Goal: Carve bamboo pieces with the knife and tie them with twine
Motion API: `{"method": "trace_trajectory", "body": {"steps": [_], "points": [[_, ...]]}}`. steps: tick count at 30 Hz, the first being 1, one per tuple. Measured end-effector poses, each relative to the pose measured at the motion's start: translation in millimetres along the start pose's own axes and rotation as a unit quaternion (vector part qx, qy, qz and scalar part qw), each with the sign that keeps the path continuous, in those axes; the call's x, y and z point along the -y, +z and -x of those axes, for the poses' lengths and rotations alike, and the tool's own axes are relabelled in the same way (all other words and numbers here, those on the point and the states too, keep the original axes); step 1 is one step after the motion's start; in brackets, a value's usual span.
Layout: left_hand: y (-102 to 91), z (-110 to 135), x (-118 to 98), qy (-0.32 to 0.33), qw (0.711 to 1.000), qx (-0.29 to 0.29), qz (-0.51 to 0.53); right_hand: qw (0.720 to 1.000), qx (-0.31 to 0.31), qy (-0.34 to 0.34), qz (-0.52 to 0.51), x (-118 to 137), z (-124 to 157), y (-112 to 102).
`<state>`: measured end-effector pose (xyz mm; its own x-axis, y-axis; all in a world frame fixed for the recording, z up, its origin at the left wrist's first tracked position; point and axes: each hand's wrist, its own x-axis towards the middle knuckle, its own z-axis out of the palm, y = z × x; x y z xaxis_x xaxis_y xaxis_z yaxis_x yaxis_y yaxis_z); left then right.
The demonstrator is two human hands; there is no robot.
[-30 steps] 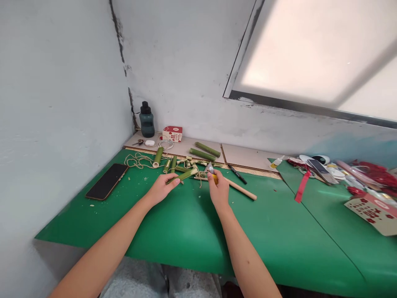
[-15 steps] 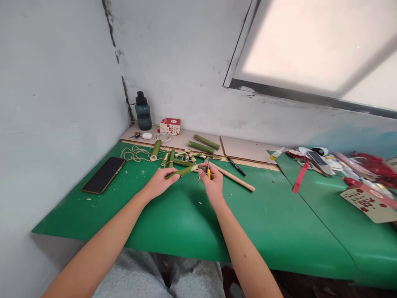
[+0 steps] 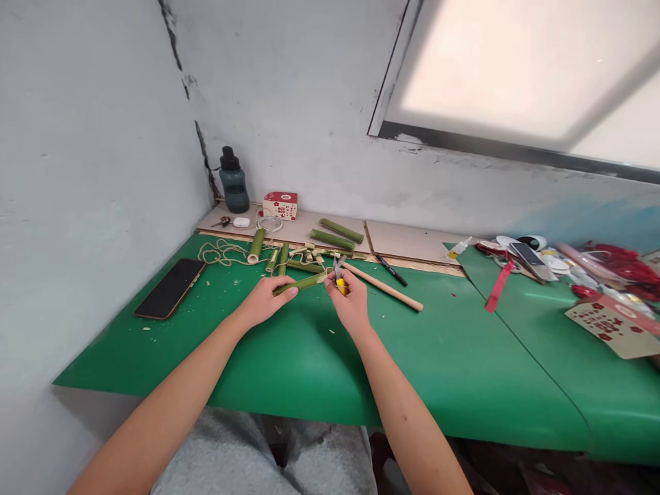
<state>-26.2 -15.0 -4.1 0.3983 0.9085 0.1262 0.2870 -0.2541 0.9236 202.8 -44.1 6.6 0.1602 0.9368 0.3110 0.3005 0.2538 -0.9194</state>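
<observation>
My left hand (image 3: 268, 300) is closed around a green bamboo tube (image 3: 304, 283), its thumb laid along the near side. The tube points right, and its pale cut end lies close to my right fingertips. In my right hand (image 3: 350, 294) are yellow-handled pliers (image 3: 340, 283), gripped with their grey metal jaws pointing up and away. My right fingers partly hide the pliers, so I cannot tell whether the tool touches the tube. Just beyond both hands lie short bamboo pieces (image 3: 283, 258) tied with string, and a wooden stick (image 3: 386, 289) stretches off to the right.
Left on the green mat (image 3: 289, 371) are a phone (image 3: 170, 289) and loose twine (image 3: 221, 252). Along the back stand a water bottle (image 3: 234, 182) and a small box (image 3: 281, 205). Two bamboo tubes (image 3: 336, 240), a black marker (image 3: 392, 270) and a glue bottle (image 3: 458, 249) lie farther right.
The pliers have turned in my right hand, so more of the jaws and yellow handle shows. My left hand keeps its hold on the bamboo tube. The view has shifted slightly.
</observation>
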Motion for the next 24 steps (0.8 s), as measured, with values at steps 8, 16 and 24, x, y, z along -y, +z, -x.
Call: {"method": "trace_trajectory", "body": {"steps": [8, 16, 24], "points": [[-2.7, -5.8, 4.6, -0.025, 0.984, -0.105, 0.142, 0.993, -0.105, 0.023, 0.049, -10.0, -16.8, -25.5], [-14.7, -9.0, -2.3, -0.070, 0.916, -0.126, 0.374, 0.983, 0.012, 0.085, 0.162, -29.4, -23.9, -45.2], [-17.3, -9.9, -3.4, -0.079, 0.882, -0.139, 0.444, 0.965, 0.111, 0.074, 0.227, -26.5, -18.3, -32.7]]}}
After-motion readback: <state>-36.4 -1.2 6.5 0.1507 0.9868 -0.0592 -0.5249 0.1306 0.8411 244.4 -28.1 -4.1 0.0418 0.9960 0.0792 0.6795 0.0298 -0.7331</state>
